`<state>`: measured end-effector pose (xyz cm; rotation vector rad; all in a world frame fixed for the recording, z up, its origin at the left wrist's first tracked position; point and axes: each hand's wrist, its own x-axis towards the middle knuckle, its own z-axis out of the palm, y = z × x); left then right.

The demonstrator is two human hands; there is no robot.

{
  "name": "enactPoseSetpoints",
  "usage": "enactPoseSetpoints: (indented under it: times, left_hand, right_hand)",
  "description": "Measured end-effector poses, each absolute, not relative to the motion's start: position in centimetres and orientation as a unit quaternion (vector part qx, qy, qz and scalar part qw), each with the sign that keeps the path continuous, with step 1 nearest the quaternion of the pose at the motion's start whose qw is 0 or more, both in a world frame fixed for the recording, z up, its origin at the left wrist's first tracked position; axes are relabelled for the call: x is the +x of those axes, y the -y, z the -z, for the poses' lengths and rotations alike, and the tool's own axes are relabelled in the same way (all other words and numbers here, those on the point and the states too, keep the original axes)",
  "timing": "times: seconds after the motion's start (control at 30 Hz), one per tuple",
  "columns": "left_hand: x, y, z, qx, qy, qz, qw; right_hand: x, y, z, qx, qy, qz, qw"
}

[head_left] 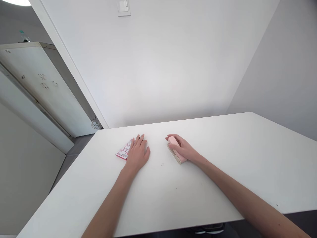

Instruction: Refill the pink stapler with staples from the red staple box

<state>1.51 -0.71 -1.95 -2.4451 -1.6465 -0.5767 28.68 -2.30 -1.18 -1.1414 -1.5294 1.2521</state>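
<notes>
From my remote seat I see the right hand [183, 149] grasping a pink-topped, cream-based, elongated stapler [181, 158], with its fingers wrapped over the far end. The stapler is on the white, smooth-topped table [228, 148], right of the left hand [137, 153] and apart from it. The left hand lies palm down with fingers extended, clenching nothing, over a flat white pad with magenta print and edges [122, 154]. My main worry is an accidental squeeze: with fingertips close to the far end, closing the stapler could pinch one. I also judge that the slick-looking tabletop could let the base skid if the push came at an angle. On the left, a sideways drag of the palm could shift the pad. A small dark object [141, 136] shows by the left fingertips; I cannot tell what it is, and those fingers could knock it away.
</notes>
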Motion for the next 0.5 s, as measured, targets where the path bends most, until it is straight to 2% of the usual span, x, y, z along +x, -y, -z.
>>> enactPoseSetpoints:
  times: [0.23,0.5]
  left_hand:
    - [1.2,0.4,2.6,-0.759,0.609,0.197,0.122]
    - [0.7,0.1,3.4,-0.742,0.589,0.291,0.134]
  right_hand:
    - [28.8,2.0,1.6,-0.458,0.614,-0.491,0.416]
    - [29.2,2.0,1.7,-0.497,0.615,-0.447,0.418]
